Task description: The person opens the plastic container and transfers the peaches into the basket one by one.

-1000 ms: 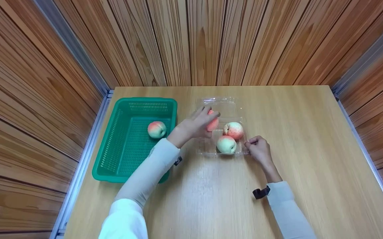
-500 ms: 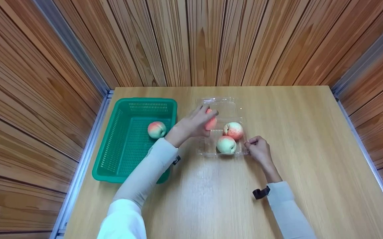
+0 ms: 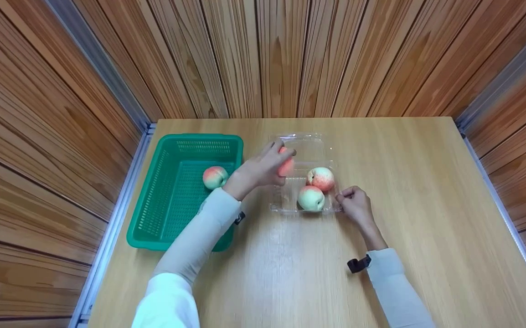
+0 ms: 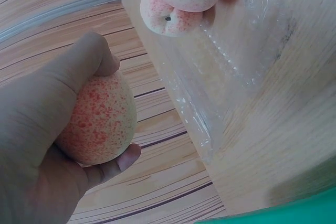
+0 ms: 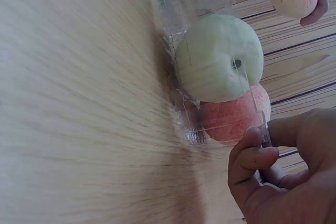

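My left hand (image 3: 261, 169) holds a peach (image 4: 102, 119), thumb and fingers curled round its sides, over the left part of a clear plastic clamshell box (image 3: 286, 200). The box lies with its lid (image 3: 303, 145) folded back toward the wall. Two more peaches, one whitish (image 3: 311, 199) and one redder (image 3: 321, 179), sit in the right half of the box and overlap in the head view. My right hand (image 3: 356, 205) pinches the box's right rim between thumb and fingers, seen close up in the right wrist view.
A green plastic basket (image 3: 153, 200) stands left of the box, with one peach (image 3: 215, 177) inside near its right wall. Wooden plank walls (image 3: 281, 59) border the table (image 3: 418, 196) at the back and sides. My left forearm crosses the basket's front right corner.
My left hand has drifted a little to the left with the peach, away from the two in the box. The right hand keeps its place on the rim.
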Tool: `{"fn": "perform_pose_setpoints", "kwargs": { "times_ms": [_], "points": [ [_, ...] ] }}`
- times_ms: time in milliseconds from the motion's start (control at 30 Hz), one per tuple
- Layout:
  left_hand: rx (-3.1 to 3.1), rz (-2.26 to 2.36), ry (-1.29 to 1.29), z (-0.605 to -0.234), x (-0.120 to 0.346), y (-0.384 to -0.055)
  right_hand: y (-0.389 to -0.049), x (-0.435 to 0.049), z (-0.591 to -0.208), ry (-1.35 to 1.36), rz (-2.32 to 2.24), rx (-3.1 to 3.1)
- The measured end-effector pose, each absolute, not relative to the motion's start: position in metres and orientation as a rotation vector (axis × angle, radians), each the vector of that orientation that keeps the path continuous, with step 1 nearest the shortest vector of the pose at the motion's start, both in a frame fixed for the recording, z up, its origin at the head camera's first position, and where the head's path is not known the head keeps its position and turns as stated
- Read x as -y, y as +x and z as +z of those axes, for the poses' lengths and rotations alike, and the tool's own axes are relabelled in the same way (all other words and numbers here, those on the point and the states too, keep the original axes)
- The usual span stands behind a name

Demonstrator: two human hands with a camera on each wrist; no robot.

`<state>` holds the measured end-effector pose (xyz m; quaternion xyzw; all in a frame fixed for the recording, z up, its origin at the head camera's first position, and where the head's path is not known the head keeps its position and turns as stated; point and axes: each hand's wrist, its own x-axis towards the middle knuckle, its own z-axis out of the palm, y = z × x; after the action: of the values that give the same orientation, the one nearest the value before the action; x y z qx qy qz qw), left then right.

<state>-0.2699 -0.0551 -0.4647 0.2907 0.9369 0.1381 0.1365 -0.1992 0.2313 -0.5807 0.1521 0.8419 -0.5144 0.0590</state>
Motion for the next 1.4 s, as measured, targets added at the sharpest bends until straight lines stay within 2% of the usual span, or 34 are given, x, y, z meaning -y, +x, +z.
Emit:
{"fn": "perform_pose_setpoints", "kwargs": {
  "times_ms": [1400],
  "points": [
    [-2.835, 0.389, 0.839, -0.449, 0.086, -0.282, -0.199, -0.233, -0.582, 0.426, -1.553, -2.556]
  ]
}}
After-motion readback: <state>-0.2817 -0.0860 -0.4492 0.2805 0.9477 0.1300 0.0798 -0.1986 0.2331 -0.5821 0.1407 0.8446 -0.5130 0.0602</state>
